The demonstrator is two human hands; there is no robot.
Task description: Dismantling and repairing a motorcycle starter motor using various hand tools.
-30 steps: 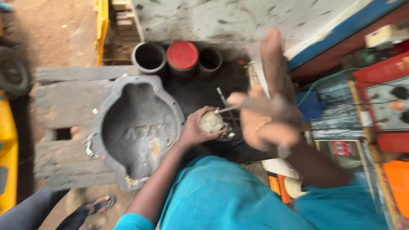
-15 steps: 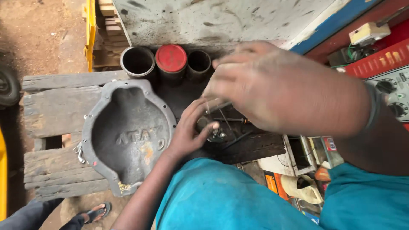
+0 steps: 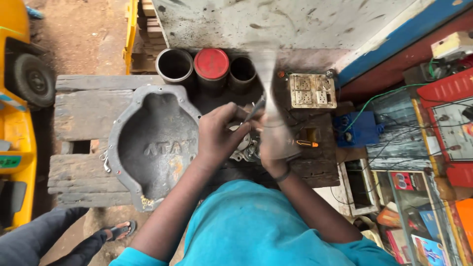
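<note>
Gripping a small greyish metal part [image 3: 241,145] against the dark, oil-stained wooden workbench [image 3: 84,116], the left hand [image 3: 219,138] is curled closed around it, thumb and fingers wrapped over its top, while the right hand [image 3: 276,140] is too blurred by movement to tell how far it is open; a thin metal tool [image 3: 255,109] rises at a slant between the two hands, and which of them holds it cannot be made out. Just left of the part lies a large grey cast-metal housing cover [image 3: 152,145], hollow side up and overhanging the bench planks. Behind the hands stand two open dark metal cylinders [image 3: 174,65] with a red-lidded can [image 3: 211,64] between them, and a grimy cream socket board [image 3: 312,90] sits to the right. An orange-handled screwdriver [image 3: 305,143] lies just beside the right hand. One risk, as a judgement: the tool tip works close to the left fingers, so a slip off the small part could jab them. Another: the part may twist free of a one-handed hold and roll among the wires [image 3: 379,96] at the bench edge.
</note>
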